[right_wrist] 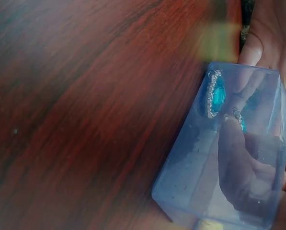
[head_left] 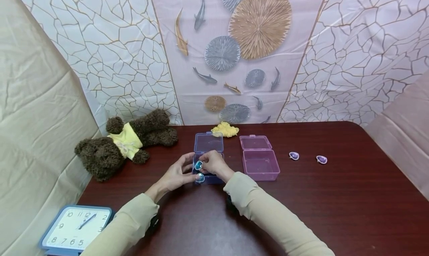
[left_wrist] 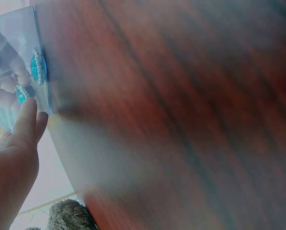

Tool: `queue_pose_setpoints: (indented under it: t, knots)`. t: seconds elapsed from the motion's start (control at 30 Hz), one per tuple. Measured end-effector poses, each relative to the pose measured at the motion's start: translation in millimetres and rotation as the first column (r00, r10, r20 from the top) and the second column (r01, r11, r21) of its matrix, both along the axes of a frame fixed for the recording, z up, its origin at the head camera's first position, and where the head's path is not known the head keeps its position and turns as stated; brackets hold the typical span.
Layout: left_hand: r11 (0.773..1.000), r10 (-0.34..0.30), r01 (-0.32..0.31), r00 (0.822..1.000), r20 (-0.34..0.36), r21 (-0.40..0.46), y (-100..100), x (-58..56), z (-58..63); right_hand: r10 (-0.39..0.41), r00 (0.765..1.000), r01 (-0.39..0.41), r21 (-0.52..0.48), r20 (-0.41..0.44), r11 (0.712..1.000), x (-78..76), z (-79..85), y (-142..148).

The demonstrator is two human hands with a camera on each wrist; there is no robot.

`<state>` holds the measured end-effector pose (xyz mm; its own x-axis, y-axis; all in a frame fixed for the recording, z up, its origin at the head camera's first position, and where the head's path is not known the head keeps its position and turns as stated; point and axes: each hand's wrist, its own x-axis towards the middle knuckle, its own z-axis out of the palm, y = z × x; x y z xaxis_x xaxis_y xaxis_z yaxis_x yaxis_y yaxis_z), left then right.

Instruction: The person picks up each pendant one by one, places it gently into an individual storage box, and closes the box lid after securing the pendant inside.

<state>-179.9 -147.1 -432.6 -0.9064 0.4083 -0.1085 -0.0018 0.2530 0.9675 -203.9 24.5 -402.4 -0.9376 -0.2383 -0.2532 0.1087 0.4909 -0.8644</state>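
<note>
A see-through blue plastic box (head_left: 214, 179) stands on the table with its lid (head_left: 209, 142) raised at the back. My left hand (head_left: 175, 173) grips its left side, thumb toward the front and fingers behind. Reaching into the box from the right, my right hand (head_left: 214, 163) pinches a teal gem ornament (head_left: 198, 165) with a beaded silvery rim. A second teal gem ornament (right_wrist: 218, 98) lies inside against the box wall, near the left thumb in the head view. Through the wall in the left wrist view, the pinched gem shows between the right fingertips (left_wrist: 22, 79).
Right of the blue box is an open pink box (head_left: 261, 166). Two purple gem ornaments (head_left: 294, 156) lie farther right. Yellow yarn (head_left: 225, 129) sits behind the boxes. A brown teddy bear (head_left: 100, 159) lies at the left, with a blue-framed clock (head_left: 78, 226) at front left.
</note>
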Motion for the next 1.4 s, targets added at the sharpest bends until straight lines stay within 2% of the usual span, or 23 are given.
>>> queue_pose_setpoints:
  t: [0.6, 1.03, 1.4]
  knots:
    - [1.000, -0.005, 0.005, 1.000, -0.003, 0.013, 3, 1.3, 1.2, 0.017, 1.000, -0.018, 0.057, 0.009, 0.998, -0.6, -2.5, 0]
    - [1.000, -0.001, 0.001, 1.000, -0.004, 0.008, 3, 2.1, 2.5, 0.154, 0.986, -0.140, 0.196, -0.060, 0.971, 3.0, 11.0, 8]
    - [1.000, 0.012, -0.012, 1.000, 0.009, -0.011, 2, 1.9, 2.4, 0.137, 0.990, -0.133, 0.146, -0.018, 0.980, 6.1, 14.4, 14]
